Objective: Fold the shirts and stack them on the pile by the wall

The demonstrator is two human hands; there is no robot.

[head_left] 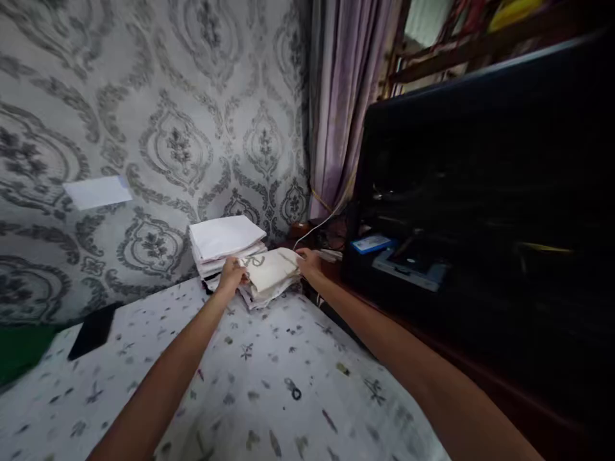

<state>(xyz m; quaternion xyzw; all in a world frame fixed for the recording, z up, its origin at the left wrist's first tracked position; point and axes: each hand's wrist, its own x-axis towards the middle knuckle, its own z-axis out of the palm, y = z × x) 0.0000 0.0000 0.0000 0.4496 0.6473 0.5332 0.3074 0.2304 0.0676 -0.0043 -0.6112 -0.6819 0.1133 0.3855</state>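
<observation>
Both my arms reach out to a folded whitish cloth [270,272] that tops a small pile at the far corner of the patterned bed sheet [269,378]. My left hand [231,275] is closed on the cloth's left edge. On the cloth's right edge rests my right hand [307,261], fingers curled over it. Just behind stands a taller stack of folded white cloths [223,242] against the wall.
A dark flat object [93,330] lies on the sheet at the left. A white sheet of paper [97,191] is stuck on the patterned wall. A big dark cabinet [480,192] fills the right, with a blue-white box [371,243] inside. A purple curtain [341,102] hangs behind.
</observation>
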